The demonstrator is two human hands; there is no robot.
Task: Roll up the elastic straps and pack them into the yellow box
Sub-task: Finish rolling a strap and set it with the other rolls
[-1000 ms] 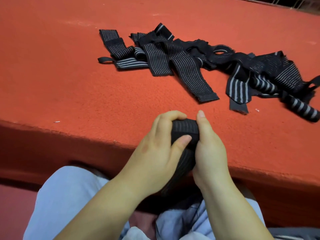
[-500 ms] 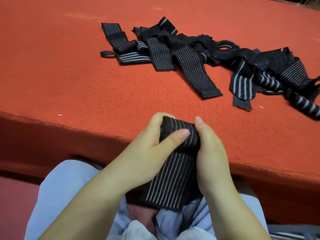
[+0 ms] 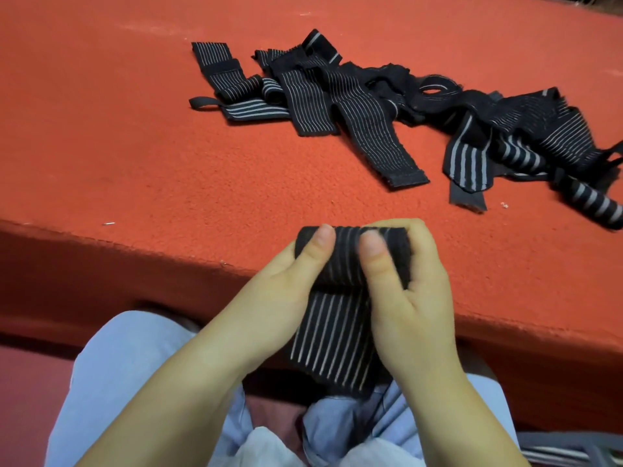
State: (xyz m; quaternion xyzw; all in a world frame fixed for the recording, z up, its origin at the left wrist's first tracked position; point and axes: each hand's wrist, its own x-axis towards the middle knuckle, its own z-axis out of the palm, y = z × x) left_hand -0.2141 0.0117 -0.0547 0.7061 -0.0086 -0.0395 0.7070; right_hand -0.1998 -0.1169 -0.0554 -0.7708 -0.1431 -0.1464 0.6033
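Strap (image 3: 337, 318) feels soft and stretchy to me; left hand (image 3: 269, 298) and right hand (image 3: 411, 298) pinch its rolled end, fingers curled, near the table (image 3: 168, 163) edge.

Two hands grip a partly rolled black elastic strap (image 3: 350, 261) at the near edge of a red felt-covered table (image 3: 135, 146): the left hand (image 3: 279, 298) and right hand (image 3: 411, 305) press thumbs on the roll, its striped tail hanging toward the lap. A tangled pile of loose straps (image 3: 387, 109) lies farther back, spreading right.
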